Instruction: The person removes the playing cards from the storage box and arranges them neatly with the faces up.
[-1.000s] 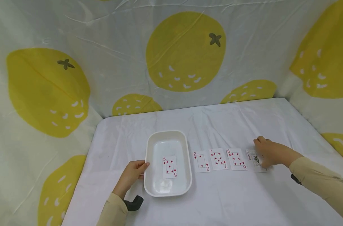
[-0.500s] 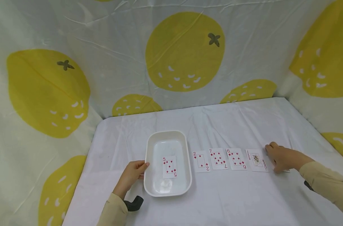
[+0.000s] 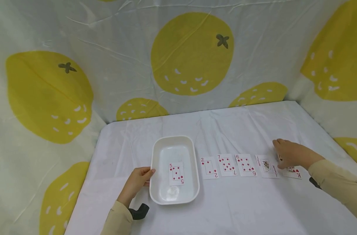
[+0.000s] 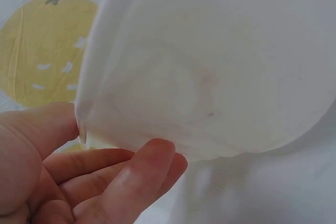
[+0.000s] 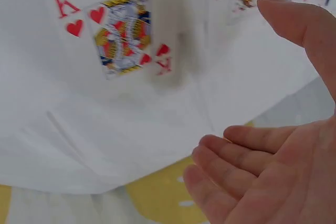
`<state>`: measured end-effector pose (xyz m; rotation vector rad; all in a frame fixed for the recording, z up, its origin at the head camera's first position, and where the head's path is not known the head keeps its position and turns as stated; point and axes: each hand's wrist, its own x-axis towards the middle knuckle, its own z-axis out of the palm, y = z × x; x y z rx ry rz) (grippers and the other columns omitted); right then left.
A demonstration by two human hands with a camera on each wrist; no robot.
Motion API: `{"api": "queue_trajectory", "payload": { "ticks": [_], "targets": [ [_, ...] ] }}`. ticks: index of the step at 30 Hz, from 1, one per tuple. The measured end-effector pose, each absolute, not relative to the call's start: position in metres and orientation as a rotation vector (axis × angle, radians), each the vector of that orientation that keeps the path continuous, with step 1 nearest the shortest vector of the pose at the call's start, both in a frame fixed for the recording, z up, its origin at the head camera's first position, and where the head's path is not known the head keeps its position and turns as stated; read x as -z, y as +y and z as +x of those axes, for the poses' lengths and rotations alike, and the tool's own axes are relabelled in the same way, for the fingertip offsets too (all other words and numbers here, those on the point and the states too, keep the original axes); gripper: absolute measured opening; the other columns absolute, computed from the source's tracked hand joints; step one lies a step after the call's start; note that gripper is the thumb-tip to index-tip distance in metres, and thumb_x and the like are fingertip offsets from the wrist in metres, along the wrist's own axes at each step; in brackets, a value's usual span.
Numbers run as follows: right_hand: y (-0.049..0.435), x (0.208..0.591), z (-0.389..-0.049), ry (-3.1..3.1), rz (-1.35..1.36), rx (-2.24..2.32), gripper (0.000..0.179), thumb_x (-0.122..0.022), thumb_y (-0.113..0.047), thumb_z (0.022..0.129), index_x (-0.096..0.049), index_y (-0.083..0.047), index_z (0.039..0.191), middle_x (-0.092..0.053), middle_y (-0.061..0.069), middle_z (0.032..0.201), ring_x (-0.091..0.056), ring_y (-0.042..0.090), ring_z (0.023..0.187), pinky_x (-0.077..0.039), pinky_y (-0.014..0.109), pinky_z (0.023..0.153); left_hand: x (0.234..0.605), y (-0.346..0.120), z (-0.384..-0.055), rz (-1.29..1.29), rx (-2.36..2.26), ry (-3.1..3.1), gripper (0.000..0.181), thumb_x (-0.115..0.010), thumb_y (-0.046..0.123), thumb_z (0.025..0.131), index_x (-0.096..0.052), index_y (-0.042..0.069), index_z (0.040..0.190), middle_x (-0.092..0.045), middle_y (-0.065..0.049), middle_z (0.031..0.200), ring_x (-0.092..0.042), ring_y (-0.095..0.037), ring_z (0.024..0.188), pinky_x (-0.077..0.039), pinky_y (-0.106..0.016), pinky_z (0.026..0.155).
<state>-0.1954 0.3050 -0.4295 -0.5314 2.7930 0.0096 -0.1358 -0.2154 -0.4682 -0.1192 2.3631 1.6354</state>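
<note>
My left hand (image 3: 136, 183) pinches the left rim of a white tray (image 3: 172, 147), thumb on top and fingers beneath, as the left wrist view shows from below. Inside the tray lies a five of diamonds (image 3: 176, 174), face up. On the far right of the card row is a king of hearts (image 5: 123, 32), flat on the cloth. Above it in the head view, my right hand (image 3: 294, 155) covers part of that card. Its thumb and fingers (image 5: 231, 161) are spread apart with nothing between them. Beside the king lies a joker (image 3: 266, 166).
Between tray and joker, a two of diamonds (image 3: 209, 168), a seven of diamonds (image 3: 227, 164) and a six of diamonds (image 3: 246, 165) lie face up in a row. A white cloth (image 3: 225, 205) covers the table; a lemon-print curtain (image 3: 122, 65) rises behind.
My right hand has left the joker, shifted right over the king of hearts, then drawn back slightly up and left, baring the king's lower part. The left hand and tray stay still.
</note>
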Motion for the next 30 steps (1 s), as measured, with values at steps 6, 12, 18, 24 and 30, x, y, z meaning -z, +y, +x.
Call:
{"api": "queue_trajectory", "payload": {
  "ticks": [6, 12, 18, 24, 30],
  "targets": [
    [0.271, 0.402, -0.202, 2.849, -0.656, -0.049, 0.095, -0.078, -0.042, 0.063, -0.037, 0.021, 0.12, -0.04, 0.038, 0.121, -0.038, 0.05, 0.111, -0.034, 0.057, 0.092, 0.468, -0.216, -0.136, -0.136, -1.632, 2.366, 0.04, -0.058, 0.022, 0.089, -0.056, -0.008, 0.114, -0.064, -0.014, 0.095, -0.064, -0.023, 0.078, -0.055, -0.033, 0.064],
    [0.225, 0.382, -0.206, 2.869, -0.785, -0.008, 0.092, -0.077, -0.04, 0.067, -0.035, 0.02, 0.123, -0.039, 0.035, 0.125, -0.039, 0.046, 0.114, -0.034, 0.053, 0.094, 0.469, -0.218, -0.136, -0.124, -1.641, 2.36, 0.041, -0.059, 0.024, 0.088, -0.057, -0.008, 0.113, -0.064, -0.015, 0.094, -0.064, -0.024, 0.077, -0.055, -0.033, 0.064],
    [0.181, 0.374, -0.208, 2.84, -0.905, 0.04, 0.091, -0.073, -0.042, 0.071, -0.034, 0.017, 0.127, -0.037, 0.032, 0.128, -0.037, 0.044, 0.117, -0.032, 0.05, 0.097, 0.471, -0.217, -0.137, -0.108, -1.652, 2.346, 0.043, -0.059, 0.026, 0.087, -0.057, -0.008, 0.113, -0.064, -0.015, 0.095, -0.064, -0.024, 0.077, -0.055, -0.033, 0.064],
    [0.131, 0.371, -0.21, 2.785, -1.033, 0.071, 0.091, -0.071, -0.045, 0.072, -0.033, 0.015, 0.129, -0.037, 0.029, 0.13, -0.037, 0.039, 0.119, -0.032, 0.046, 0.099, 0.471, -0.218, -0.137, -0.113, -1.638, 2.358, 0.042, -0.059, 0.026, 0.088, -0.057, -0.008, 0.114, -0.064, -0.014, 0.095, -0.063, -0.022, 0.078, -0.055, -0.033, 0.064],
    [0.072, 0.37, -0.206, 2.718, -1.149, 0.085, 0.09, -0.072, -0.046, 0.071, -0.035, 0.011, 0.129, -0.04, 0.023, 0.13, -0.04, 0.034, 0.118, -0.034, 0.039, 0.099, 0.472, -0.219, -0.138, -0.118, -1.644, 2.362, 0.04, -0.059, 0.024, 0.088, -0.057, -0.008, 0.114, -0.064, -0.015, 0.096, -0.064, -0.024, 0.078, -0.055, -0.033, 0.064]
  ]
}}
